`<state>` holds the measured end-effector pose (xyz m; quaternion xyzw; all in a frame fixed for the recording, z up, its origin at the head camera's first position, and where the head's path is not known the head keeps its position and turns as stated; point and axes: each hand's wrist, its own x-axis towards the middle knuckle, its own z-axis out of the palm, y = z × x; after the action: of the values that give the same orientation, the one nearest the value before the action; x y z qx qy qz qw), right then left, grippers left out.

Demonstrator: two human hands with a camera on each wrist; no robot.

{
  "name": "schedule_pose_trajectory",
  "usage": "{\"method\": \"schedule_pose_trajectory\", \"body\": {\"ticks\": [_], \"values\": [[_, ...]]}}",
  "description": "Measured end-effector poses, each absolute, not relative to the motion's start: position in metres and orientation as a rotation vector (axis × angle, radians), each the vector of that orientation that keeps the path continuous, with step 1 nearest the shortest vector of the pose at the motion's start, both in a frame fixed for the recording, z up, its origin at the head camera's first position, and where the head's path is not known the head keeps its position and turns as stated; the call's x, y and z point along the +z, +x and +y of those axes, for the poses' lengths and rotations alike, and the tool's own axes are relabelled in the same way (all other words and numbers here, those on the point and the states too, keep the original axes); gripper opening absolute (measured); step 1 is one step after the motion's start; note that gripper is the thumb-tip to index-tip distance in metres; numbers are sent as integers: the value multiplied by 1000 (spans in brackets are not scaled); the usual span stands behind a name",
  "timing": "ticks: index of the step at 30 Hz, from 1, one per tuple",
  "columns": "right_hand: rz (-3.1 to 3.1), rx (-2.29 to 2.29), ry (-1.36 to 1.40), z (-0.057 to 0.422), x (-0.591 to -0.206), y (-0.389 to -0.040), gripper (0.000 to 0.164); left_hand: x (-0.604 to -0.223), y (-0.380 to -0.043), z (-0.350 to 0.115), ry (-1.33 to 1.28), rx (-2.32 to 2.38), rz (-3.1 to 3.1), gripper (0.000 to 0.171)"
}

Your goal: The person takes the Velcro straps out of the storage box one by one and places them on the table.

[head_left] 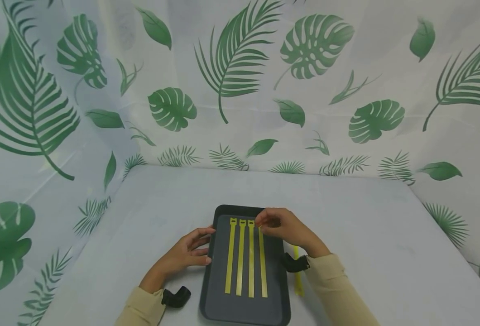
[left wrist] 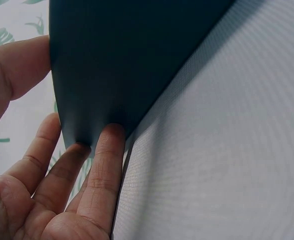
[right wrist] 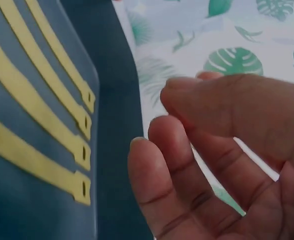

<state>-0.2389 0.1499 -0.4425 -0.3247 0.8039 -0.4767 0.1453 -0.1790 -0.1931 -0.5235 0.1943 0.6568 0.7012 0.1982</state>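
Several yellow cable straps (head_left: 230,258) with slotted heads lie side by side, lengthwise, in a dark grey rectangular tray (head_left: 246,310). My left hand (head_left: 183,253) is at the tray's left side; in the left wrist view its fingertips (left wrist: 111,142) touch the outer wall (left wrist: 112,60), fingers mostly straight. Over the far right corner of the tray is my right hand (head_left: 282,226), fingers loosely bent with nothing between them. In the head view it covers the head of the rightmost strap. The right wrist view shows the slotted heads (right wrist: 83,187) lying apart from the fingers.
One more yellow strap (head_left: 298,285) lies on the white table (head_left: 366,235) just right of the tray, partly hidden by the right wrist. A black bent piece (head_left: 176,297) is on each wrist. A leaf-print curtain (head_left: 244,113) stands behind and along both sides.
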Motion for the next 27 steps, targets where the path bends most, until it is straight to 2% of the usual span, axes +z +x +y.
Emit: {"method": "schedule_pose_trajectory", "body": {"ticks": [27], "values": [[2110, -1227, -1175, 104, -451, -262, 18, -522, -180, -194, 566, 1946, 1857, 80]]}}
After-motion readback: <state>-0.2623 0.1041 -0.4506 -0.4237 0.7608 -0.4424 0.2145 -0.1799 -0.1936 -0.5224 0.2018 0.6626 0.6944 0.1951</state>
